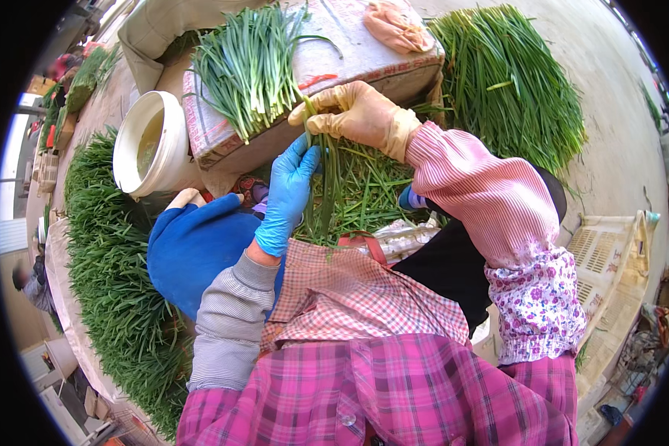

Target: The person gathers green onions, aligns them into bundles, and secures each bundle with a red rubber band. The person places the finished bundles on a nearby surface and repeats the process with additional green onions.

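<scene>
My right hand (362,114), in a cream rubber glove, pinches a few green garlic chive stalks (327,184) that hang down over my apron. Just below and to the left, my left hand (292,181), in a thin blue glove, has its thumb and finger closed on the same stalks. A pile of trimmed garlic chives (251,67) lies on a printed, sack-covered block (362,56), its pale ends towards me. Beside that pile is a red strip (316,81). Loose chive leaves (373,189) litter the ground between my legs.
A white bucket (150,145) with liquid stands left of the block. Large chive stacks rise at left (117,279) and upper right (507,83). A crumpled pink cloth (395,25) rests on the block. Another person's leg (161,39) is beyond it. Plastic crates (602,256) lie at right.
</scene>
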The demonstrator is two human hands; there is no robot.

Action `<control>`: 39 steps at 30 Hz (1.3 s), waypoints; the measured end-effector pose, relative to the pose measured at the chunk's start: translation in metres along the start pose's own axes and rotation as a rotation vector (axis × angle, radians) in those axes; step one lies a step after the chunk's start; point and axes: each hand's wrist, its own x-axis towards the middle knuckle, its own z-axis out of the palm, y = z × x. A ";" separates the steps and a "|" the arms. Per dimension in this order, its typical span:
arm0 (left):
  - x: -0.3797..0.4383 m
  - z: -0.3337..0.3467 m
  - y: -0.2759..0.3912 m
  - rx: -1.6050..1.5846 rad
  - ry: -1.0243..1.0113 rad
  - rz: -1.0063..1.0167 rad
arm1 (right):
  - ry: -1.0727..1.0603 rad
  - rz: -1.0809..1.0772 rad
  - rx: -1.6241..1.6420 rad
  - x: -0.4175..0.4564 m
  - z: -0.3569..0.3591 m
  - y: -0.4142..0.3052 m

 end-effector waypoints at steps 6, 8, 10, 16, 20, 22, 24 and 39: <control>0.003 -0.005 0.002 -0.074 -0.063 0.064 | -0.026 -0.006 0.038 -0.011 -0.026 -0.005; 0.008 -0.018 -0.005 0.025 0.004 0.213 | 0.123 -0.111 -0.146 -0.006 -0.039 0.008; 0.007 -0.025 0.003 0.211 0.093 0.280 | 0.135 -0.048 -0.404 -0.011 -0.047 -0.006; -0.004 0.019 0.005 0.059 -0.232 0.141 | 0.016 0.104 0.219 -0.027 -0.024 -0.001; -0.006 0.012 -0.008 -0.505 -0.364 -0.217 | 0.062 0.071 0.096 -0.021 -0.015 -0.001; -0.007 0.007 -0.009 -0.549 -0.385 -0.231 | 0.140 -0.163 -0.066 -0.009 -0.022 0.005; -0.006 0.009 -0.008 -0.555 -0.392 -0.249 | 0.166 -0.250 -0.200 -0.012 -0.029 -0.002; -0.017 -0.003 0.024 0.297 0.140 0.365 | 0.047 0.018 0.234 -0.019 -0.015 -0.008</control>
